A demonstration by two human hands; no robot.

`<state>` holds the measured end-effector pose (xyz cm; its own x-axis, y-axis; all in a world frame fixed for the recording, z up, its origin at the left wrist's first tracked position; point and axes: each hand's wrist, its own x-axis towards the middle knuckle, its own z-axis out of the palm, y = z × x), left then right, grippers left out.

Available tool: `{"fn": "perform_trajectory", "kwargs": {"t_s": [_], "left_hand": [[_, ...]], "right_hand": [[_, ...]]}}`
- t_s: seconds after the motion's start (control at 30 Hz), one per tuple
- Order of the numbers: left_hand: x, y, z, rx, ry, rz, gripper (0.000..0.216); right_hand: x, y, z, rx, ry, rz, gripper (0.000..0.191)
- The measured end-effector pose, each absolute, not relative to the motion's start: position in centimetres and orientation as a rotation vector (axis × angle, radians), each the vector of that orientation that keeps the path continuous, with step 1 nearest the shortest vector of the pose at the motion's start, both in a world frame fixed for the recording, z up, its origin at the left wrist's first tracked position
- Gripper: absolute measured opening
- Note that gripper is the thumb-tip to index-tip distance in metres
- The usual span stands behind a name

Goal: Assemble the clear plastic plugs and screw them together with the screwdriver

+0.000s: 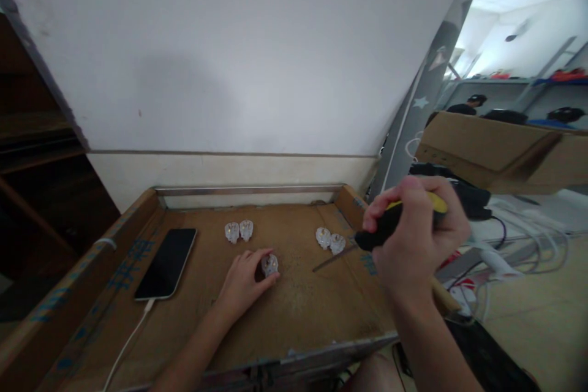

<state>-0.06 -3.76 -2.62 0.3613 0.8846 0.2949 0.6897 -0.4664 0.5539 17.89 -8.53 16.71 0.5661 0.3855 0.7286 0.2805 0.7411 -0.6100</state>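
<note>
My left hand (248,275) rests on the cardboard-covered tabletop, with thumb and fingers pinched around a small clear plastic plug (270,264) that has metal parts inside. Raised at the right, my right hand (416,233) grips a screwdriver (380,229) by its black and yellow handle. The shaft slants down to the left, its tip apart from the held plug. Two similar clear plugs (239,231) lie side by side behind my left hand. Another pair of clear plugs (330,240) sits near the screwdriver's shaft.
A black phone (166,263) with a white cable (126,343) lies at the left. Raised wooden edges (110,245) border the cardboard surface (294,318), and a wall stands behind it. On the right are an open cardboard box (487,150), loose cables (528,245) and people in the distance.
</note>
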Motion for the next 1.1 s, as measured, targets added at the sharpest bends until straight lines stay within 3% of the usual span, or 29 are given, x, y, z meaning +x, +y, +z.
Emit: {"fn": "perform_trajectory", "kwargs": {"t_s": [0.4, 0.8, 1.1], "left_hand": [[1.3, 3.2, -1.1, 2.785, 1.392, 0.710, 0.033], [-1.4, 5.5, -0.7, 2.683, 1.659, 0.805, 0.047], [-1.9, 5.2, -1.5, 2.625, 1.657, 0.656, 0.031]], "right_hand": [[19.8, -6.9, 15.8, -0.825, -0.911, 0.090, 0.031], [19.1, -6.4, 16.1, -0.820, -0.967, 0.102, 0.026], [19.6, -5.6, 15.9, -0.821, -0.915, 0.067, 0.026]]}}
